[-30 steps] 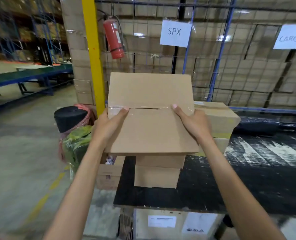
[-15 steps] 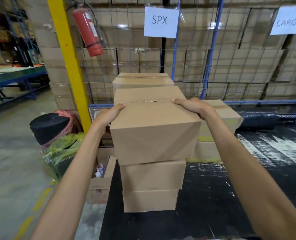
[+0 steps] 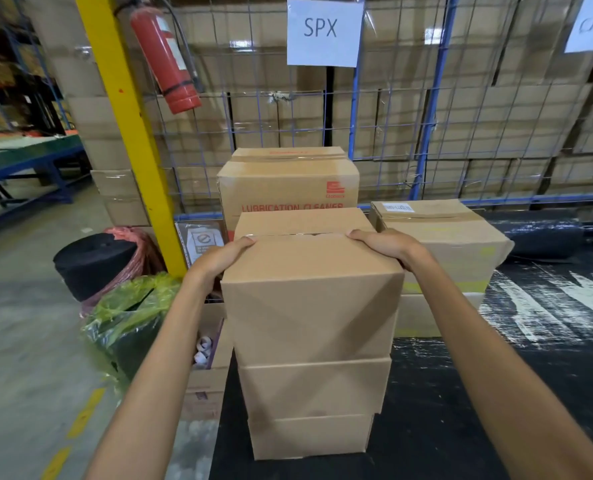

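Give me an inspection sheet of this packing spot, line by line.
Surface: black wrapped platform, scuffed white at right.
Job's things: top box looks set on two stacked boxes.
Clutter: Lubrication Cleaner box, taped box, open carton, black roll, green bag.
Hands: left hand and right hand grip the top box, fingers curled over its upper edge.
Cables: nothing seen.
Surroundings: mesh fence, SPX sign, fire extinguisher, yellow post.

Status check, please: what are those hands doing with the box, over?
Left hand and right hand gripping top box at its upper edges. Box sits atop two stacked boxes. Lubrication cleaner box close behind.
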